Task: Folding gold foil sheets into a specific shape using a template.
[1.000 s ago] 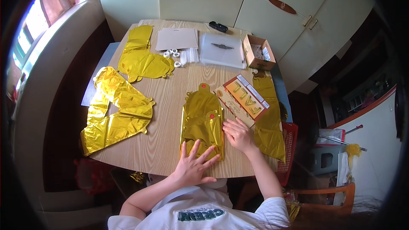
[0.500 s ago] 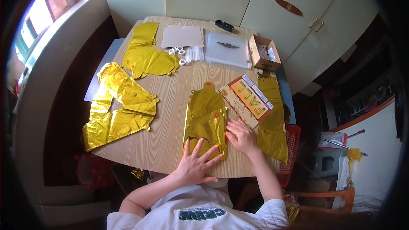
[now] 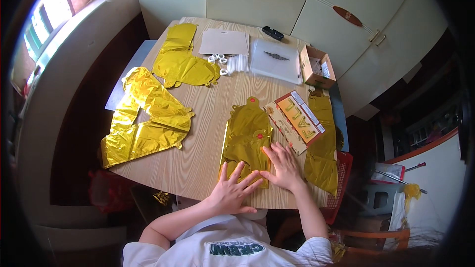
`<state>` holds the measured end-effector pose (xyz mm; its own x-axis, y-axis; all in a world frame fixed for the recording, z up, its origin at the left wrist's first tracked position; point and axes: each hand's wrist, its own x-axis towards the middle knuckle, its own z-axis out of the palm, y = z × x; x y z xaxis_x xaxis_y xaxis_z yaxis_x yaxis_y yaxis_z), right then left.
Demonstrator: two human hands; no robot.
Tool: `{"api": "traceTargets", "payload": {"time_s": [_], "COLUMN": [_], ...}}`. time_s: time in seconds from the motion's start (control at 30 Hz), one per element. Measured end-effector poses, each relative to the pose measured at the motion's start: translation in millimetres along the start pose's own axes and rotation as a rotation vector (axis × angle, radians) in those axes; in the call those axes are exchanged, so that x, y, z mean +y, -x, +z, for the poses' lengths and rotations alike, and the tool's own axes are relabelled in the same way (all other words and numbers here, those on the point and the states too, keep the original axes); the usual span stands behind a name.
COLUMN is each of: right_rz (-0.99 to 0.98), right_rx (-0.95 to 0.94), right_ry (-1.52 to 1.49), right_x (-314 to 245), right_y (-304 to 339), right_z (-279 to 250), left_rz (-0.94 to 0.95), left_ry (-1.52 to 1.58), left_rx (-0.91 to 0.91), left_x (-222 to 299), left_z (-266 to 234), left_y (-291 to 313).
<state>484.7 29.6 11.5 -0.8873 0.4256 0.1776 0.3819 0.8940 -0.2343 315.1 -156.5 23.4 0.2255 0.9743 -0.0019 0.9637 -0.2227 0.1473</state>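
Note:
A folded gold foil balloon [image 3: 247, 128] lies flat on the wooden table in front of me, with two red spots on its tabs. My left hand [image 3: 233, 188] rests on its near end, fingers spread. Along its right edge lies my right hand [image 3: 284, 168], palm down with fingers stretched out and fingertips on or beside the foil. A printed card package [image 3: 297, 121] with gold letter shapes sits just beyond my right hand. Neither hand grips anything.
Other flat gold foil balloons lie on the left [image 3: 148, 128], far left [image 3: 183, 62] and right [image 3: 321, 148]. At the back are grey card sheets [image 3: 224, 43], white ribbon rolls [image 3: 223, 72], straws [image 3: 238, 64], clear plastic sleeves [image 3: 272, 69], a black object [image 3: 272, 32] and a cardboard box [image 3: 316, 76].
The view has shifted, so the table sits slightly further right. My right hand has opened out and lies a little nearer my left hand. The left hand stays spread on the foil.

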Motion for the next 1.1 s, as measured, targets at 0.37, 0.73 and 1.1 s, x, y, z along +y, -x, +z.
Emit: {"api": "traceTargets", "payload": {"time_s": [0.37,0.73,1.1], "right_rz": [0.002,0.01,0.029], "right_rx": [-0.023,-0.045,-0.083], "right_ry": [0.051,0.041,-0.049], "right_x": [-2,-1,-1], "right_y": [1,0,-1], "right_z": [3,3,-2], "left_rz": [-0.008,0.055,-0.16], "left_ry": [0.048,0.138,0.061], "left_rx": [0.065,0.136,0.262], "left_x": [-10,-35,-13], "left_z": [4,-4,-15], "left_y": [4,9,61]}}
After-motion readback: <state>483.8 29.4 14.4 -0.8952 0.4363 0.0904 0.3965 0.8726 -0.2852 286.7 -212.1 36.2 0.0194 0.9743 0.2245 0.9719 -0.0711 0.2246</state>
